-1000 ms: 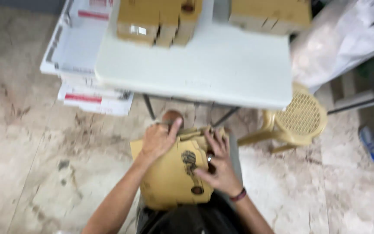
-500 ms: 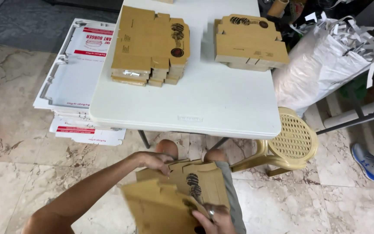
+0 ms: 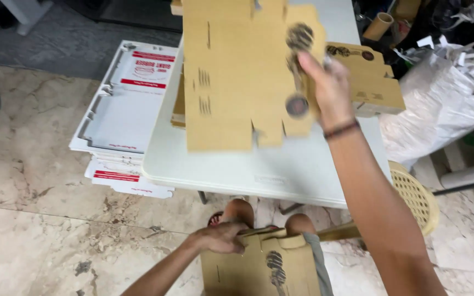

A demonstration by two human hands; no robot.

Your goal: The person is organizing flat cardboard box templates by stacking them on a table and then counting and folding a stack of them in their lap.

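Head view: our right hand (image 3: 330, 87) grips one flat cardboard sheet (image 3: 237, 77) above the tabletop (image 3: 270, 164), our left hand (image 3: 220, 238) clutching a second sheet (image 3: 264, 268).

A white folding table (image 3: 281, 170) carries a stack of brown cardboard boxes (image 3: 371, 82) (far right corner)

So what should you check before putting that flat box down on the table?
1. Right hand grips the flat cardboard sheet: ok.
2. Left hand steadies the lap stack: ok.
3. Bare spot on the white table near the front edge: ok.
4. Folded boxes are out of the way: ok.
5. Sheet is creased or torn: cannot tell, it is blurred.
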